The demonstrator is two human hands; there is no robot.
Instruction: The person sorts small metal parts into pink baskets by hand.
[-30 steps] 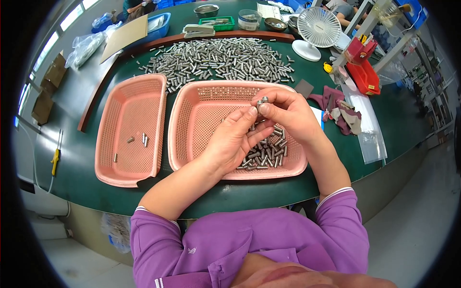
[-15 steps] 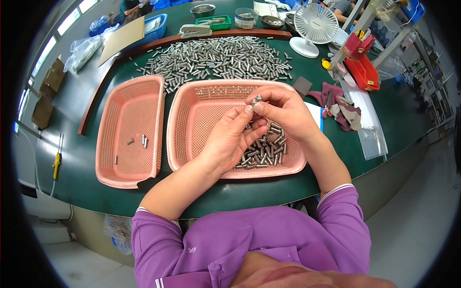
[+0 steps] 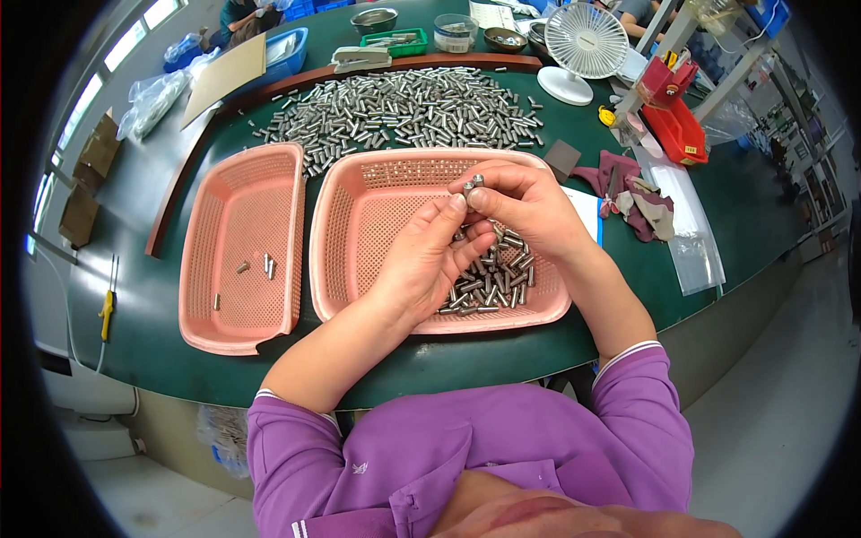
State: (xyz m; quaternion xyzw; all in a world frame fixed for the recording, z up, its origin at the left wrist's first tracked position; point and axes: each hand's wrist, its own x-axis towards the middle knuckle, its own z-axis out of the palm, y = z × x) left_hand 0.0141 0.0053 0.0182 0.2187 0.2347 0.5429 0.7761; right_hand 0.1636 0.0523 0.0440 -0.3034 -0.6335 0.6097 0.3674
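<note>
Both of my hands meet above the right pink basket [image 3: 336, 260], fingertips nearly touching. Between thumb and fingers my right hand [image 3: 529, 211] pinches small metal pins [image 3: 473, 186], whose shiny round ends point up. My left hand [image 3: 426, 255] is closed just beside them, its thumb tip against the pins and its lower fingers curled; more metal seems tucked behind those fingers, mostly hidden. Under my hands, a heap of metal pins [image 3: 489, 291] lies in the basket's right part. To the left stands a second pink basket [image 3: 235, 309] with a few pins [image 3: 269, 265] on its floor.
A wide pile of loose metal pins [image 3: 404, 112] covers the green table [image 3: 377, 381] behind the baskets, bounded by a brown strip [image 3: 430, 60]. At the back right are a white fan [image 3: 585, 45], a red bin [image 3: 677, 134] and rags [image 3: 632, 193]. A yellow-handled tool [image 3: 107, 311] lies far left.
The pins in my fingertips have tilted a little, showing their round ends more. My hands have otherwise barely moved, and the whole view has shifted slightly.
</note>
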